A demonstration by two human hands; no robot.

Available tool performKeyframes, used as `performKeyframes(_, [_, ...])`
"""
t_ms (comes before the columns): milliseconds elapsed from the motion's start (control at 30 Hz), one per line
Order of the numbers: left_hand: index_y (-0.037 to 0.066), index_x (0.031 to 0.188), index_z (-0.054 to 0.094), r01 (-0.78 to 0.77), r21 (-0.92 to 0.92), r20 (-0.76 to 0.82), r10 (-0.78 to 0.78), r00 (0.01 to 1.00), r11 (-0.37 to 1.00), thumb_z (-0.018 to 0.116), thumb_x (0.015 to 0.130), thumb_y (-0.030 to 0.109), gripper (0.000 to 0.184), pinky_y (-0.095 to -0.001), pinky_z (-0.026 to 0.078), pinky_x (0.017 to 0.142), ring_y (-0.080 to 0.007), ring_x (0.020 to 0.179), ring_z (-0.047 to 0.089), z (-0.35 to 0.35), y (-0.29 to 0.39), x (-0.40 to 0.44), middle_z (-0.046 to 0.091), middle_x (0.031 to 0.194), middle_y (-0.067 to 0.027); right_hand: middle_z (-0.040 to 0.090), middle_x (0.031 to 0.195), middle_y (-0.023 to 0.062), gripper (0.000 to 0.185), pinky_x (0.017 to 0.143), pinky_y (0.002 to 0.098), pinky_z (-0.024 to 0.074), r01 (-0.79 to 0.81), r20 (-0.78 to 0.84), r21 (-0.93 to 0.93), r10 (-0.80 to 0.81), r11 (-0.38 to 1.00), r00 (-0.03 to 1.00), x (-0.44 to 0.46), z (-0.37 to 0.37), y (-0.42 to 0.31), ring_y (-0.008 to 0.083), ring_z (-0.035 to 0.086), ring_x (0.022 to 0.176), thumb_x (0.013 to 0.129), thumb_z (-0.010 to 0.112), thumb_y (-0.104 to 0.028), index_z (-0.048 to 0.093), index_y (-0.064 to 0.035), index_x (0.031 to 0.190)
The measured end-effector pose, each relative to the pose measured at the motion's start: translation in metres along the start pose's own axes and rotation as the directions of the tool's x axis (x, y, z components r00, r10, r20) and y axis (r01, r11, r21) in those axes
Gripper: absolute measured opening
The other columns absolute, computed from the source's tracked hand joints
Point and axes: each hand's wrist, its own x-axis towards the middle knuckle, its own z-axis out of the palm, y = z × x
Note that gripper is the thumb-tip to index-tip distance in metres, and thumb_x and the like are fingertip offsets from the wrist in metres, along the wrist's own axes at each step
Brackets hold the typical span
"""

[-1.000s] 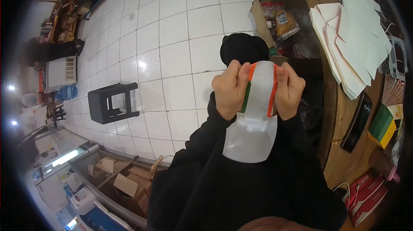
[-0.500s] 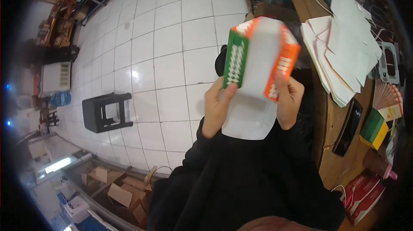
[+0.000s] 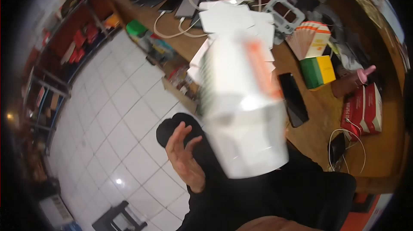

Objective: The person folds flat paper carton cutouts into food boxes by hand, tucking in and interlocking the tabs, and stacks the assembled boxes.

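Observation:
A printed paperboard box (image 3: 245, 115), white with an orange panel and a green patterned edge, is lifted in front of me and smeared by motion. My left hand (image 3: 185, 158) is apart from it on the left, fingers spread and holding nothing. My right hand is hidden, apparently behind the box, so its grip does not show. Behind the box, a stack of white paperboard blanks (image 3: 226, 17) lies on the wooden desk (image 3: 320, 138).
Right of the box are a black phone (image 3: 294, 100), a green and yellow box (image 3: 317, 72), a fan of orange-white cartons (image 3: 309, 39) and a red box (image 3: 362, 110). Cables and phones (image 3: 187, 7) crowd the desk's far end. A black stool (image 3: 119, 219) stands on the tiled floor.
My left hand has let go of the box and opened. The box has moved toward the stack of blanks, and my view has turned right toward the desk. My right hand has become hidden.

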Motion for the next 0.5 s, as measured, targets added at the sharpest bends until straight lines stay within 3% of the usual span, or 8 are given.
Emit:
performKeyframes(133, [-0.002,0.117,0.038,0.019,-0.159,0.098,-0.003,0.995,0.987,0.039,0.084,0.050,0.061,-0.0339,0.049,0.069,-0.0296,0.093,0.055,-0.013,-0.010,0.004,0.047,0.114,-0.0219,0.036,0.129,0.0111,0.076,0.098,0.0361,0.0281,0.748,-0.383,-0.092,-0.716,0.658,0.583,-0.056,0.025,-0.086,0.0204,0.035,0.119,0.078,0.063,-0.033,0.022,-0.0019,0.134])
performKeyframes(233, [-0.002,0.112,0.042,0.063,-0.085,0.001,-0.063,0.998,0.994,0.038,0.086,0.045,0.054,-0.0318,0.049,0.066,-0.0277,0.083,0.059,-0.034,-0.018,0.007,0.053,0.103,-0.0199,0.037,0.128,0.0122,0.073,0.098,0.0358,0.0295,0.799,-0.295,-0.557,-0.953,0.226,0.064,-0.080,0.051,-0.154,0.0209,0.036,0.118,0.079,0.062,-0.030,0.023,-0.0019,0.134])
performKeyframes(267, [-0.002,0.110,0.044,0.074,-0.052,-0.048,-0.076,0.996,0.996,0.037,0.087,0.043,0.052,-0.0314,0.049,0.065,-0.0269,0.082,0.059,-0.044,-0.020,0.008,0.055,0.099,-0.0186,0.038,0.127,0.0128,0.070,0.096,0.0347,0.0319,0.321,-0.037,-0.946,-0.999,0.042,0.021,-0.078,0.056,-0.176,0.0212,0.038,0.117,0.080,0.061,-0.029,0.025,-0.0014,0.133])
performKeyframes(300, [-0.002,0.108,0.045,0.084,-0.019,-0.100,-0.085,0.991,0.996,0.036,0.088,0.041,0.049,-0.0310,0.049,0.064,-0.0262,0.081,0.059,-0.049,-0.022,0.009,0.057,0.095,-0.0172,0.039,0.126,0.0135,0.067,0.094,0.0336,0.0344,-0.272,0.224,-0.939,-0.974,-0.209,-0.024,-0.076,0.061,-0.198,0.0215,0.039,0.115,0.081,0.059,-0.028,0.026,-0.0009,0.132])
performKeyframes(333, [0.000,0.103,0.048,0.103,-0.039,-0.152,-0.108,0.982,0.994,0.037,0.088,0.037,0.041,-0.0282,0.047,0.063,-0.0221,0.080,0.056,-0.051,-0.018,0.009,0.055,0.089,-0.0129,0.039,0.125,0.0137,0.066,0.092,0.0332,0.0356,-0.529,0.233,-0.813,-0.969,-0.243,0.088,-0.096,0.036,-0.218,0.0213,0.040,0.114,0.081,0.059,-0.029,0.028,-0.0015,0.132])
performKeyframes(367, [0.000,0.103,0.048,0.105,-0.040,-0.152,-0.109,0.982,0.994,0.037,0.088,0.037,0.041,-0.0282,0.047,0.063,-0.0221,0.080,0.056,-0.057,-0.020,0.009,0.055,0.089,-0.0129,0.039,0.125,0.0139,0.064,0.091,0.0328,0.0368,-0.735,0.206,-0.616,-0.958,-0.284,0.198,-0.114,0.007,-0.235,0.0211,0.041,0.113,0.081,0.058,-0.029,0.029,-0.0021,0.132])
performKeyframes(433, [-0.001,0.095,0.049,0.053,-0.058,-0.175,-0.063,0.983,0.997,0.031,0.090,0.036,0.041,-0.0295,0.047,0.061,-0.0224,0.074,0.058,-0.068,-0.022,0.010,0.056,0.081,-0.0130,0.043,0.119,0.0211,0.073,0.087,0.0353,0.0390,-0.566,-0.264,-0.824,-0.854,-0.042,0.448,-0.102,-0.004,-0.256,0.0278,0.046,0.107,0.076,0.062,-0.039,0.028,-0.0139,0.135])
performKeyframes(500, [0.000,0.091,0.049,0.065,-0.038,-0.236,-0.072,0.969,0.997,0.031,0.090,0.034,0.039,-0.0295,0.046,0.060,-0.0217,0.070,0.057,-0.068,-0.018,0.010,0.055,0.077,-0.0116,0.042,0.113,0.0317,0.087,0.086,0.0489,0.0361,-0.904,-0.467,-0.290,-0.778,-0.314,0.420,-0.079,0.001,-0.266,0.0461,0.042,0.107,0.067,0.063,-0.054,0.021,-0.0238,0.137])
